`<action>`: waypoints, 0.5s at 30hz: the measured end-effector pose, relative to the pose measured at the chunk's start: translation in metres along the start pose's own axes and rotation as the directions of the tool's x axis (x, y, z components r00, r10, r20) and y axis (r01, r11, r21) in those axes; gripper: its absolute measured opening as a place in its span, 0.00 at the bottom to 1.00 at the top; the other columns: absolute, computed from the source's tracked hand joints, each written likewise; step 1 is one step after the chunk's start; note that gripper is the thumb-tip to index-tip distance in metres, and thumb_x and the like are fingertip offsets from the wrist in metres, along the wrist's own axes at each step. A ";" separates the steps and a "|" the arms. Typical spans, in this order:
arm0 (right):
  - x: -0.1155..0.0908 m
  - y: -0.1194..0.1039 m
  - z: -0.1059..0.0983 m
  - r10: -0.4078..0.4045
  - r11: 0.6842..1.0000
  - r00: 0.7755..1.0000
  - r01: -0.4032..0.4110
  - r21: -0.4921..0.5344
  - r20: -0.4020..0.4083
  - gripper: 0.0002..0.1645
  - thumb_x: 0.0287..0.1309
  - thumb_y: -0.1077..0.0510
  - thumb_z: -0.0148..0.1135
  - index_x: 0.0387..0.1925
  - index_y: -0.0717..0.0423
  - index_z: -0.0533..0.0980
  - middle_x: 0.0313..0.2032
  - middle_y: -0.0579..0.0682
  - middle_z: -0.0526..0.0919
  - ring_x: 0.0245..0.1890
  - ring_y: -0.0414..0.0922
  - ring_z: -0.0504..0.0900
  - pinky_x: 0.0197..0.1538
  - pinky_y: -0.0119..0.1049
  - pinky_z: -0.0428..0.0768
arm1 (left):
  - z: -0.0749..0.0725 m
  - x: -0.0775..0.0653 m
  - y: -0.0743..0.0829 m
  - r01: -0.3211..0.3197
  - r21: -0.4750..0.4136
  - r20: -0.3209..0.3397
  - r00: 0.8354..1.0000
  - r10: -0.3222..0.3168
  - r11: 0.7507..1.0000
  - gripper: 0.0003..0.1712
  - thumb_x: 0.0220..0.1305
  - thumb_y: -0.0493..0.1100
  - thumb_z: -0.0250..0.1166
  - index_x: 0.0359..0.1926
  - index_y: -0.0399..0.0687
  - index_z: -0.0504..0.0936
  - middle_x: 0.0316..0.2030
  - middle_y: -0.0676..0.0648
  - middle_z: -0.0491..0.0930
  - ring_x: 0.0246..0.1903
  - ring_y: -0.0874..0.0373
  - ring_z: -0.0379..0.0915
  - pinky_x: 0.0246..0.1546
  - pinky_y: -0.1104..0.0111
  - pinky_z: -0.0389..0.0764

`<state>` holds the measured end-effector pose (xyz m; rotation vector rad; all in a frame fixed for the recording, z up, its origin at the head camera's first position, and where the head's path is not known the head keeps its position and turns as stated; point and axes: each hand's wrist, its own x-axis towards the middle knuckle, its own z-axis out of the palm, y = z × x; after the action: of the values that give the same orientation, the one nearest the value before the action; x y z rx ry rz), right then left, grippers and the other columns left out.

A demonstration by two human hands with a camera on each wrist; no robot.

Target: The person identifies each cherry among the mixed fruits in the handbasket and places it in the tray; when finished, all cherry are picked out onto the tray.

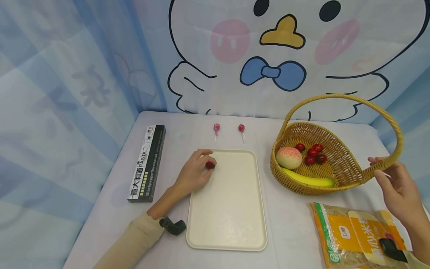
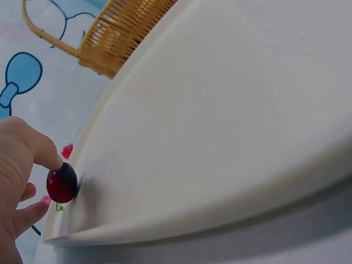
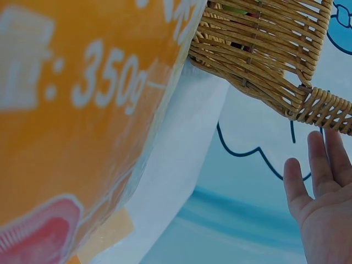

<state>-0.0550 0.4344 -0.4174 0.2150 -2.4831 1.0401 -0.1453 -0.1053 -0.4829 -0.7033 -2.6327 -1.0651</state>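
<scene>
My left hand (image 1: 196,168) pinches a dark red cherry (image 2: 62,183) between thumb and fingers. It holds the fruit at the far left corner of the cream tray (image 1: 228,209), close over the surface. On the right stands a wicker basket (image 1: 347,166) with a peach (image 1: 289,157), a banana (image 1: 310,179) and several more cherries (image 1: 312,152) inside. At the foot of its arched handle is my right hand (image 1: 399,186). Its fingers stretch out fairly straight in the right wrist view, one fingertip (image 3: 333,135) right at the woven handle.
A black and white pasta box (image 1: 146,164) lies to the tray's left. Two lollipops, one pink (image 1: 216,127) and one red (image 1: 241,128), lie beyond the tray. An orange grain bag (image 1: 356,233) sits at the front right, below my right forearm. A printed curtain (image 1: 235,93) hangs behind the table.
</scene>
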 end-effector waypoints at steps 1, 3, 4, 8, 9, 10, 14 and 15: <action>0.000 0.000 0.000 0.003 1.000 1.000 -0.003 -0.005 -0.001 0.27 0.79 0.71 0.48 0.75 0.63 0.64 0.64 0.18 0.70 0.64 0.18 0.66 0.67 0.07 0.58 | 0.000 0.001 0.001 0.001 -0.008 -0.001 1.000 -0.001 1.000 0.13 0.62 0.32 0.75 0.45 0.50 0.87 0.63 0.43 0.80 0.66 0.45 0.76 0.70 0.52 0.80; -0.001 0.000 0.000 0.006 1.000 1.000 -0.006 -0.012 -0.003 0.27 0.79 0.71 0.48 0.75 0.63 0.64 0.64 0.18 0.70 0.64 0.17 0.66 0.67 0.07 0.58 | 0.000 0.002 0.003 0.003 -0.018 -0.002 1.000 -0.003 1.000 0.12 0.63 0.33 0.75 0.46 0.50 0.88 0.64 0.43 0.80 0.67 0.45 0.76 0.71 0.52 0.79; -0.001 -0.001 0.000 0.009 1.000 1.000 -0.009 -0.016 -0.004 0.27 0.80 0.70 0.48 0.75 0.63 0.64 0.64 0.17 0.70 0.64 0.17 0.66 0.67 0.07 0.58 | 0.000 0.002 0.004 0.001 -0.025 -0.005 1.000 -0.001 1.000 0.12 0.63 0.33 0.75 0.46 0.49 0.88 0.64 0.43 0.80 0.67 0.45 0.76 0.70 0.52 0.79; -0.001 -0.002 0.001 0.014 1.000 1.000 -0.014 -0.025 -0.001 0.27 0.80 0.69 0.48 0.75 0.63 0.64 0.64 0.16 0.69 0.63 0.16 0.65 0.68 0.07 0.57 | 0.000 0.006 0.011 -0.002 -0.052 -0.005 1.000 0.002 0.999 0.12 0.64 0.33 0.73 0.46 0.49 0.88 0.64 0.43 0.79 0.67 0.45 0.75 0.69 0.51 0.80; -0.001 -0.002 0.000 0.014 1.000 1.000 -0.014 -0.026 0.000 0.27 0.80 0.69 0.48 0.75 0.63 0.64 0.64 0.16 0.69 0.63 0.16 0.65 0.68 0.07 0.56 | 0.000 0.007 0.014 -0.004 -0.062 -0.005 1.000 0.004 0.998 0.12 0.64 0.32 0.73 0.46 0.49 0.88 0.65 0.43 0.79 0.67 0.45 0.75 0.69 0.51 0.80; -0.001 -0.002 0.000 0.014 1.000 1.000 -0.014 -0.026 0.001 0.27 0.80 0.69 0.48 0.75 0.63 0.64 0.64 0.16 0.69 0.64 0.16 0.65 0.68 0.07 0.56 | 0.001 0.008 0.016 -0.007 -0.070 -0.005 1.000 0.007 0.998 0.12 0.64 0.33 0.73 0.47 0.49 0.87 0.65 0.43 0.79 0.67 0.45 0.74 0.69 0.50 0.80; -0.001 -0.002 0.000 0.006 1.000 1.000 -0.006 -0.021 0.003 0.27 0.80 0.70 0.48 0.75 0.63 0.64 0.64 0.17 0.69 0.64 0.16 0.65 0.68 0.07 0.57 | 0.003 0.015 0.024 -0.025 -0.104 0.002 1.000 0.026 0.994 0.13 0.65 0.33 0.72 0.48 0.49 0.87 0.65 0.43 0.79 0.68 0.44 0.73 0.70 0.49 0.78; -0.001 -0.002 0.000 0.005 1.000 1.000 -0.005 -0.022 0.002 0.26 0.80 0.70 0.48 0.75 0.63 0.64 0.64 0.16 0.69 0.64 0.16 0.65 0.68 0.07 0.57 | 0.004 0.017 0.026 -0.035 -0.112 0.003 0.999 0.035 0.993 0.13 0.65 0.32 0.72 0.48 0.48 0.87 0.65 0.43 0.79 0.69 0.44 0.73 0.70 0.48 0.78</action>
<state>-0.0533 0.4332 -0.4164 0.2033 -2.4969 1.0149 -0.1467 -0.0805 -0.4637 -0.7728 -2.5713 -1.2095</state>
